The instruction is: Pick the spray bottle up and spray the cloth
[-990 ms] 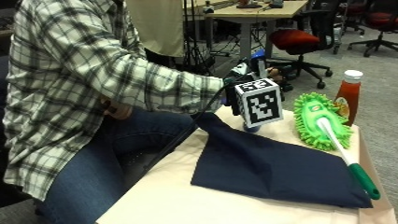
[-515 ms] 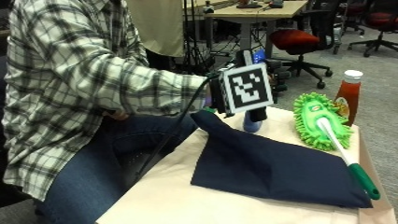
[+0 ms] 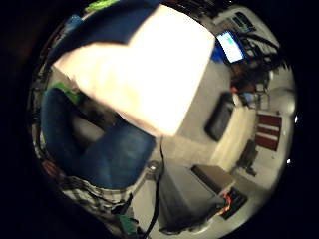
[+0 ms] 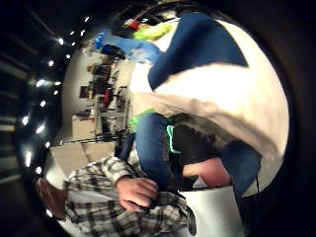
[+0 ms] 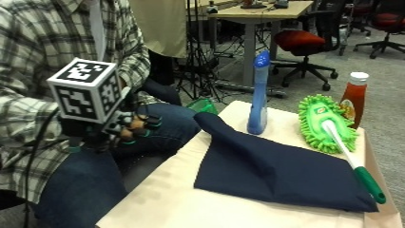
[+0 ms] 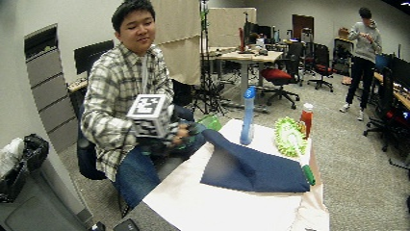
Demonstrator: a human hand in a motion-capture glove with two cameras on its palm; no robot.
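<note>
Seated person in plaid shirt and jeans at the near-left side of the table (image 5: 190, 190). Gloved right hand (image 5: 130, 127) is off the table, held over the person's lap just beside the table's left edge, well apart from the bottle; fingers look loosely curled around nothing, no object in the grip. Blue spray bottle (image 5: 258, 95) stands upright on the table at the far side, untouched, its base just at the far edge of the cloth. Dark navy cloth (image 5: 278, 173) lies spread across the middle of the table, one corner raised into a fold pointing toward the person. Green fluffy duster mop (image 5: 324, 123) lies to the right of the bottle, its white handle with green grip running along the cloth's right edge toward the near-right corner. Red ketchup bottle (image 5: 354, 97) with white cap stands upright behind the mop head, near the table's far-right corner. Wide outside view matches: bottle (image 6: 247, 115) upright, cloth (image 6: 253, 168) flat, hand (image 6: 179, 134) over the lap. Thumb side palm view shows the cloth (image 4: 197, 44) and pale tabletop, with the person's bare left hand (image 4: 138, 193) resting at the plaid shirt. Little finger side palm view shows the bright tabletop (image 3: 144, 69) and jeans.
</note>
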